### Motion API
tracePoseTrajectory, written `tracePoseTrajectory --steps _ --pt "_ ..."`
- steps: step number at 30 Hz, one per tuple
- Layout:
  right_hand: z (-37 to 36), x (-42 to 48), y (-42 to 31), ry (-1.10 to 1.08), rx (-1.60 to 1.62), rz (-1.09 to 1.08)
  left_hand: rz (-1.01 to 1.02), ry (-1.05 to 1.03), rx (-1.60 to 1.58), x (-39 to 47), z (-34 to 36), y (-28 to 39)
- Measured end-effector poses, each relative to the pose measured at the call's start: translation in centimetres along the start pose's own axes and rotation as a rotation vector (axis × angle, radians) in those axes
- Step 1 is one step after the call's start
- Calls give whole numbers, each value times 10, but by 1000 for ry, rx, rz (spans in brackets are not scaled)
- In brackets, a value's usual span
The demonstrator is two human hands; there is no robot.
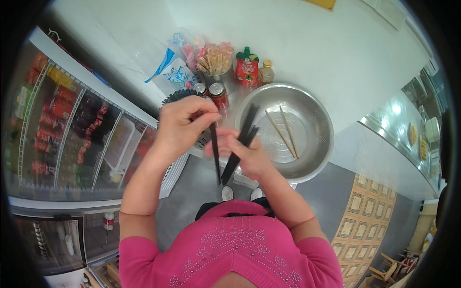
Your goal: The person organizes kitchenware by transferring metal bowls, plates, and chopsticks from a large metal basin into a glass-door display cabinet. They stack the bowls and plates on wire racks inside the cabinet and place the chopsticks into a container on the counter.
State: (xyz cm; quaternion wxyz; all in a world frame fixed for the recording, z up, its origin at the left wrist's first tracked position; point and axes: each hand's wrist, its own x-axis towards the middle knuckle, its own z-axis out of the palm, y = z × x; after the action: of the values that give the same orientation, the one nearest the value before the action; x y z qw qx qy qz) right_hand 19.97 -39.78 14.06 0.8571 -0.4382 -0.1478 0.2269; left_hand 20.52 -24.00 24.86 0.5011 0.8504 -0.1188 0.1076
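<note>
My left hand [185, 127] pinches the upper end of dark chopsticks [215, 153], which point downward. Across the palm and fingers of my right hand [248, 153] lies a bundle of black chopsticks [242, 144], slanting down to the left. To the right stands a large steel colander basin [320, 154] with perforated walls. Two light wooden chopsticks [282, 135] lie on its bottom. Behind my left hand, partly hidden by it, is a holder full of black chopsticks [182, 94].
Behind the hands stand drink cans [218, 96], a metal container of wrapped chopsticks [216, 75], a red pouch with a green cap [247, 68] and a small bottle [266, 73]. A glass-front drinks fridge [72, 133] is at left, a steel counter [392, 138] at right.
</note>
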Motion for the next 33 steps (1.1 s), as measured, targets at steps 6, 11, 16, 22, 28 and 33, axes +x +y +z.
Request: tracePoseTrajectory --steps 6,11,16,22,28,33 --pt "-28 -5 21 201 364 213 -55 -11 -67 30 0 -96" --pt "-45 -11 32 316 391 217 90 -121 382 38 -10 -140" --pt "-46 -12 36 297 395 209 73 -167 269 42 -7 -143" --pt "-47 -12 37 311 372 222 -49 -151 213 40 -11 -147" --pt "-47 -12 39 357 363 243 -158 -170 126 37 -24 -155" --pt "-46 -10 38 381 378 259 -205 -217 8 38 -30 -147"
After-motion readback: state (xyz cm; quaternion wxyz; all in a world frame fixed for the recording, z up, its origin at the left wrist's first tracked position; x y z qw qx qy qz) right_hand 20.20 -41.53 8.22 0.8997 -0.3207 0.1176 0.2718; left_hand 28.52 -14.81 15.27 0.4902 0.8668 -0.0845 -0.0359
